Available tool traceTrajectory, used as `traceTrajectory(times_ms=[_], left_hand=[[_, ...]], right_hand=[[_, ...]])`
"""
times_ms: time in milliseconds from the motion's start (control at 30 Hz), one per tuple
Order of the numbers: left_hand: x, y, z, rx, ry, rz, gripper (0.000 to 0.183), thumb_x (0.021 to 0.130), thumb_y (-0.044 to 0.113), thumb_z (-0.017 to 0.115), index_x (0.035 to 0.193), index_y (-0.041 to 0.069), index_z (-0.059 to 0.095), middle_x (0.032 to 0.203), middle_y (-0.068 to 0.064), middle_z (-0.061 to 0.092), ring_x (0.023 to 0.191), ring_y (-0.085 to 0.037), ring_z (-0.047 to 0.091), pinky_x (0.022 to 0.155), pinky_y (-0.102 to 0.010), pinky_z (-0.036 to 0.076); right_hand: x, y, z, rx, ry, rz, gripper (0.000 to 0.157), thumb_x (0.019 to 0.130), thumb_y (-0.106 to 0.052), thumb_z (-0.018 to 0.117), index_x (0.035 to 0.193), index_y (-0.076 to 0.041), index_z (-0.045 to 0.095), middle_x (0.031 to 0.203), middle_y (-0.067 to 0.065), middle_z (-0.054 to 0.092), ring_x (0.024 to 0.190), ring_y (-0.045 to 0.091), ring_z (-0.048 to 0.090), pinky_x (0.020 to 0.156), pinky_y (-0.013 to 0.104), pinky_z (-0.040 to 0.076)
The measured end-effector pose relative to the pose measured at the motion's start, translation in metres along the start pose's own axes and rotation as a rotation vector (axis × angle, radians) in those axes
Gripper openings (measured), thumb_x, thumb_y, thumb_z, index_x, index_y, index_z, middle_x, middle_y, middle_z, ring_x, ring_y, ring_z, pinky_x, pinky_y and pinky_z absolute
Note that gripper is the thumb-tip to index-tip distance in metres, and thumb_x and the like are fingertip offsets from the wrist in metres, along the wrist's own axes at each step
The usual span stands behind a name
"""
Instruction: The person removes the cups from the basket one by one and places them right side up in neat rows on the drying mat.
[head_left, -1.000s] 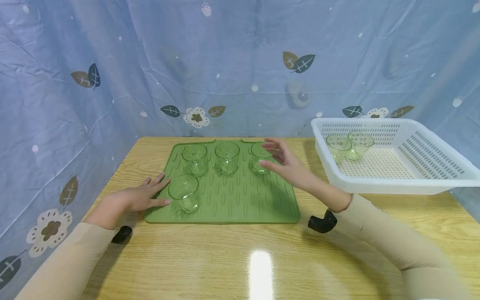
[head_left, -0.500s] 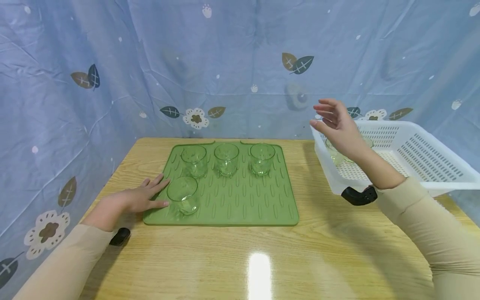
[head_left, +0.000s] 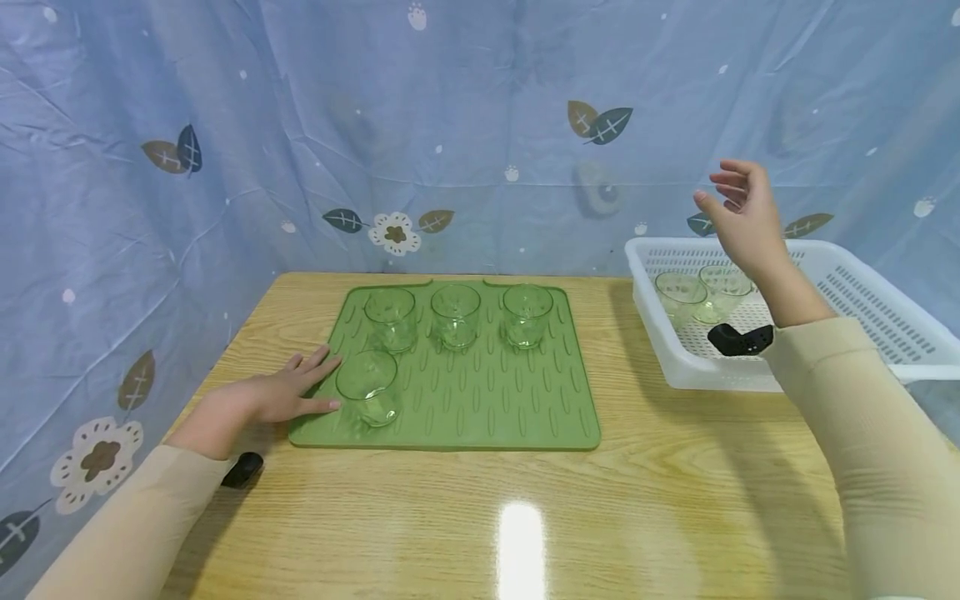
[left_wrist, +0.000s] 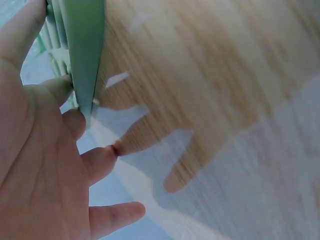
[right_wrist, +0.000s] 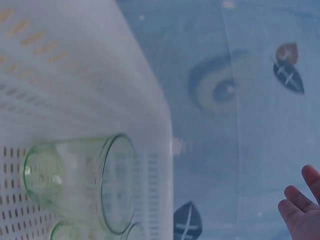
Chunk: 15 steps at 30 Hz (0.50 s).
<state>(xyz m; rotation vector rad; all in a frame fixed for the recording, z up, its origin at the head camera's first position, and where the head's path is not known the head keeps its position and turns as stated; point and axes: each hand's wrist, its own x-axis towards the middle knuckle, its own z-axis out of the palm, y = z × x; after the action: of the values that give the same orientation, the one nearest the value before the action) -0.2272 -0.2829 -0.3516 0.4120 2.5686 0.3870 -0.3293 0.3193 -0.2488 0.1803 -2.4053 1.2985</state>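
Note:
My left hand (head_left: pixel 281 393) lies with spread fingers at the left edge of a green drying mat (head_left: pixel 465 408), its fingertips on the mat's rim. Right beside those fingers stands a green-tinted glass (head_left: pixel 369 390). Behind it, a row of three more such glasses runs along the mat's back: a left glass (head_left: pixel 391 321), a middle glass (head_left: pixel 455 317) and a right glass (head_left: pixel 527 317). My right hand (head_left: pixel 746 212) is raised above the white basket (head_left: pixel 720 372), fingers loosely bent, holding nothing. Inside the basket stand two glasses, a nearer one (right_wrist: pixel 75 180) and a second glass (head_left: pixel 723 293).
A wooden table (head_left: pixel 420 517) carries the mat and the basket. Behind it hangs a blue patterned curtain (head_left: pixel 465 125). The basket's high perforated walls surround its two glasses. A black wrist device (head_left: pixel 738 340) sits under the right wrist.
My right hand has moved away from the right glass on the mat, going right and up to above the basket. The left hand has stayed in place.

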Motion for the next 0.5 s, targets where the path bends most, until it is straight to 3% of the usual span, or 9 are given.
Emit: traceTrajectory(times_ms=[167, 300, 500], left_hand=[[0.000, 0.000, -0.001, 0.000, -0.001, -0.004, 0.094, 0.101, 0.058, 0.056, 0.164, 0.003, 0.013, 0.168, -0.025, -0.006, 0.147, -0.059, -0.004, 0.098, -0.085, 0.024], [0.003, 0.000, 0.000, 0.007, -0.003, -0.010, 0.095, 0.101, 0.059, 0.056, 0.165, 0.004, 0.013, 0.168, -0.024, -0.007, 0.148, -0.058, -0.004, 0.098, -0.086, 0.022], [0.005, 0.000, 0.000, 0.004, -0.009, -0.023, 0.095, 0.101, 0.060, 0.055, 0.165, 0.005, 0.012, 0.169, -0.023, -0.008, 0.148, -0.057, -0.005, 0.099, -0.086, 0.021]], right_hand=[[0.007, 0.019, -0.007, -0.018, 0.037, 0.081, 0.067, 0.107, -0.038, 0.050, 0.162, -0.011, 0.022, 0.161, 0.016, 0.032, 0.151, 0.026, 0.028, 0.123, 0.034, 0.020], [0.010, 0.036, -0.012, -0.061, 0.035, 0.171, 0.071, 0.107, -0.045, 0.046, 0.163, -0.012, 0.019, 0.164, 0.016, 0.028, 0.153, 0.029, 0.023, 0.123, 0.044, 0.023], [0.011, 0.056, -0.022, -0.169, -0.087, 0.244, 0.081, 0.106, -0.051, 0.042, 0.163, 0.000, 0.015, 0.163, 0.030, 0.022, 0.149, 0.049, 0.020, 0.117, 0.064, 0.024]])
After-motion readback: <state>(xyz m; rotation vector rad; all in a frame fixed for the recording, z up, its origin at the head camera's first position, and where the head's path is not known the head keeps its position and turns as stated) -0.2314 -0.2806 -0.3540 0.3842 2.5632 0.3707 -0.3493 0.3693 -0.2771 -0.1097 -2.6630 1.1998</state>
